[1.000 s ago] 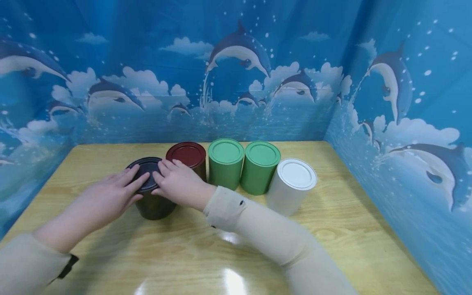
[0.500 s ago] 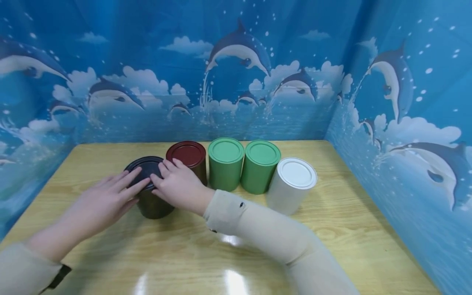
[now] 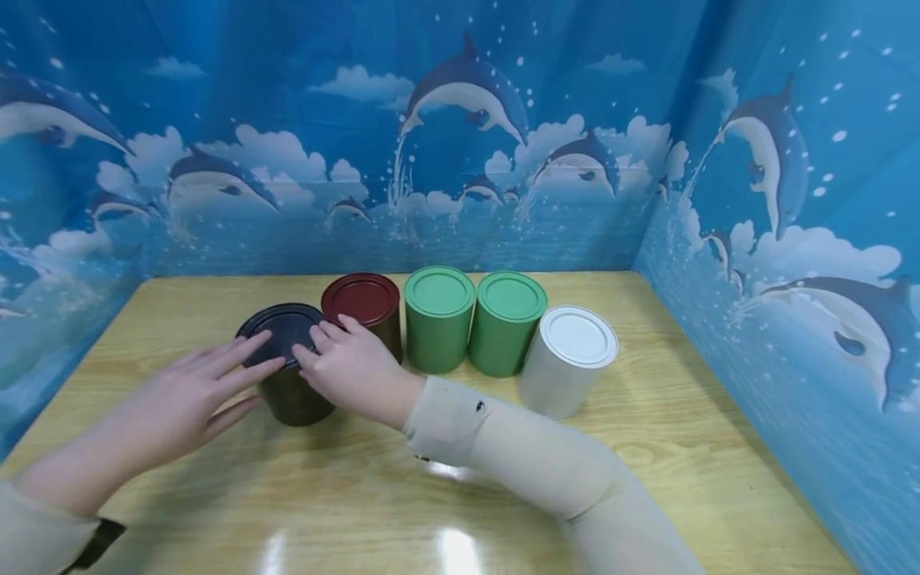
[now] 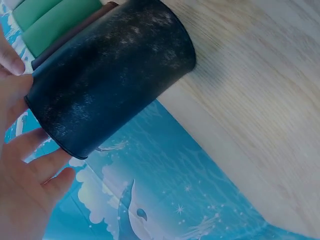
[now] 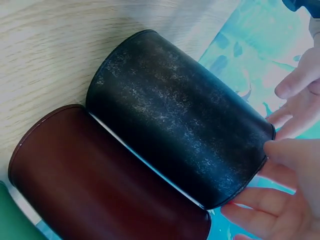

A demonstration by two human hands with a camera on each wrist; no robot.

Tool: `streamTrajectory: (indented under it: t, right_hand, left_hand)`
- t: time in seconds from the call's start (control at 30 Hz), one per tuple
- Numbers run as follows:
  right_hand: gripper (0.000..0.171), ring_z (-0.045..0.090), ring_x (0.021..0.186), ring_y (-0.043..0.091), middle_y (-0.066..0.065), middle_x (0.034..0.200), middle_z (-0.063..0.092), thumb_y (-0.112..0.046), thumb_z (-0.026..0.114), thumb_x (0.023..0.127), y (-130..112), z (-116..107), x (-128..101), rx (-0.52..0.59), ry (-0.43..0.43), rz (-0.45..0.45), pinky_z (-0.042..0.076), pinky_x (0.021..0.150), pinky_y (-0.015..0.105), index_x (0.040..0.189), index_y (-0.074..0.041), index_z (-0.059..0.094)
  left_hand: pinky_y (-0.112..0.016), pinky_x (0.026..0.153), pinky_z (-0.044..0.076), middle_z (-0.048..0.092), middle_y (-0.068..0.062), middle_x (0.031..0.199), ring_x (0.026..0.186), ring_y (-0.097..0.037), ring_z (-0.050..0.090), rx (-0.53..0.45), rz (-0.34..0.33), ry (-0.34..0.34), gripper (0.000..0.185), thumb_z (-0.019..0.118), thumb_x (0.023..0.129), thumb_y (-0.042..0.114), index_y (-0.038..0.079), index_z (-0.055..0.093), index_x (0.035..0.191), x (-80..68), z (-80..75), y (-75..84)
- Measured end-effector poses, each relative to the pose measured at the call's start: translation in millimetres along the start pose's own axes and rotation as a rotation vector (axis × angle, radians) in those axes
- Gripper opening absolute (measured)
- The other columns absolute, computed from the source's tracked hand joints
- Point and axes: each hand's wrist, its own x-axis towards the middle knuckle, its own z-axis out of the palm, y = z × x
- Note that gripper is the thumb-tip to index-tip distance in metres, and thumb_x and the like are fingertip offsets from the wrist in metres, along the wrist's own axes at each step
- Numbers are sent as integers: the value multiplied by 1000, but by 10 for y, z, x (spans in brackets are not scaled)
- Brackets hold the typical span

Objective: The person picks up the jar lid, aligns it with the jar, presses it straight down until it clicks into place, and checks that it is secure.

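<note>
A black can (image 3: 293, 395) with a black lid (image 3: 276, 326) stands on the wooden table (image 3: 647, 447), at the left end of a row of cans. My left hand (image 3: 188, 393) reaches in from the left, and its straight fingertips touch the lid's near-left rim. My right hand (image 3: 352, 369) lies against the can's right side with its fingertips on the lid's edge. The left wrist view shows the black can (image 4: 110, 75) beside my left hand (image 4: 25, 190). In the right wrist view the black can (image 5: 175, 120) touches a dark red can (image 5: 95, 175), with my right hand (image 5: 280, 200) at its rim.
Right of the black can stand a dark red can (image 3: 362, 303), two green cans (image 3: 439, 319) (image 3: 509, 323) and a white can (image 3: 568, 359), close together. Blue dolphin-print walls (image 3: 776, 263) enclose the table at the back and on both sides.
My left hand has slid back off the lid toward me and the left, so only its fingertips reach the rim. My right hand has barely shifted.
</note>
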Motion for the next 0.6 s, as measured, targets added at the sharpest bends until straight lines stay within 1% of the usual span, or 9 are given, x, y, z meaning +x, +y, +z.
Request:
streamTrajectory:
  t: [0.13,0.2,0.3,0.37,0.4,0.47,0.5,0.57,0.6]
  right_hand:
    - [35,52,118,14,1,124,60,-39,46,97,9,-16,9,38,-41,11,36,102,34,124,-24,62]
    - [35,52,119,14,1,125,60,-39,46,97,3,-24,15,45,-56,19,36,102,33,124,-24,62]
    - [36,52,118,14,3,125,60,-40,46,97,-15,-29,17,45,-54,29,37,102,33,124,-22,63]
    - [36,52,118,14,3,124,60,-40,46,97,-22,-24,17,46,-42,39,37,102,32,123,-22,63]
    - [36,53,117,14,3,123,61,-40,46,97,-22,-17,17,46,-34,44,37,102,32,122,-22,64]
    - [34,54,116,13,1,121,62,-41,48,96,-17,5,17,49,-10,49,37,101,33,120,-23,66]
    - [34,54,115,13,1,119,63,-42,49,96,-14,18,19,50,6,50,37,101,33,118,-23,66]
    - [34,55,113,13,-1,117,64,-44,49,95,-5,37,27,53,33,48,37,101,34,115,-24,68]
    - [36,55,112,12,-2,115,64,-46,50,94,-2,46,33,58,45,47,37,100,34,115,-23,68]
  left_hand:
    - [-61,72,47,46,-20,136,103,-42,58,-29,-25,-8,72,15,92,60,16,61,126,22,-14,21]
    - [-61,72,47,47,-21,135,103,-41,58,-35,-31,-15,73,15,91,61,15,61,125,33,-22,33]
    - [-60,73,47,48,-21,133,104,-41,57,-38,-39,-33,76,13,90,61,15,61,125,51,-32,45]
    - [-59,72,48,48,-21,134,100,-40,59,-42,-42,-36,76,14,90,61,14,62,124,65,-36,51]
    - [-58,70,48,47,-21,134,95,-39,61,-45,-46,-34,73,18,90,62,14,62,123,75,-39,50]
    - [-57,66,49,44,-22,136,86,-39,63,-38,-69,-35,59,40,91,59,15,64,121,101,-44,50]
    - [-57,65,49,43,-22,137,82,-39,63,-28,-86,-39,53,51,89,55,14,64,120,114,-46,48]
    - [-58,66,49,40,-25,138,82,-42,62,-9,-133,-58,49,69,83,42,11,64,121,136,-53,42]
    - [-59,69,47,39,-26,138,85,-44,61,6,-163,-81,53,74,79,36,9,62,123,147,-54,38]
